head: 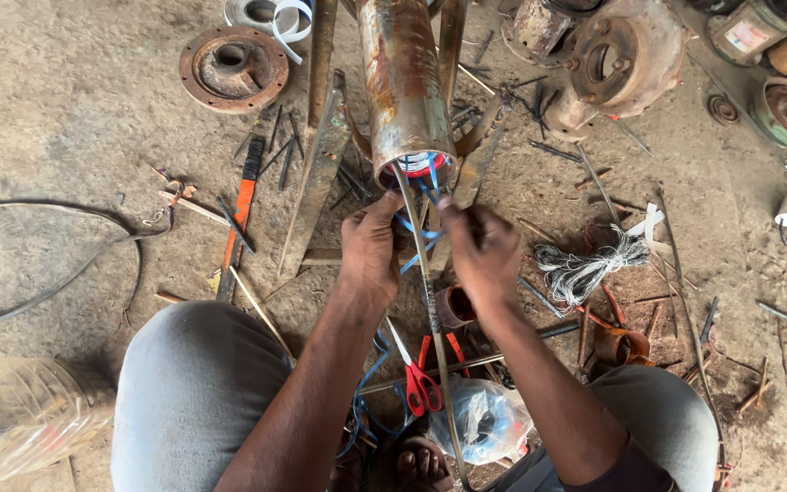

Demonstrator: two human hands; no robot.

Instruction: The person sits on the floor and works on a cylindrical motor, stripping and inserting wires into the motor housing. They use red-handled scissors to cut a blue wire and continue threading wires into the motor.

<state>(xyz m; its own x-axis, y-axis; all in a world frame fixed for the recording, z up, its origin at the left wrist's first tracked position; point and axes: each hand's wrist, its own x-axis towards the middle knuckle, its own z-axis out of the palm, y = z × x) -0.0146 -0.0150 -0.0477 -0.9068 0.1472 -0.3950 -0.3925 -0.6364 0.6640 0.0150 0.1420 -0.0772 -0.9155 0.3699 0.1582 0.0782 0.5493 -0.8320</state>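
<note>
Person sits w/ knees apart on dirt floor. Left hand (371,248) & right hand (483,251) are both pinched on blue wires (414,228) coming out of the open end of a rusty metal cylinder (403,82), just in front of its mouth. A thin rod (430,301) runs btwn the hands toward the body. Red-handled scissors (419,378) lie below, near a clear plastic bag (485,421). White string bundle (585,264) sits to the right.
</note>
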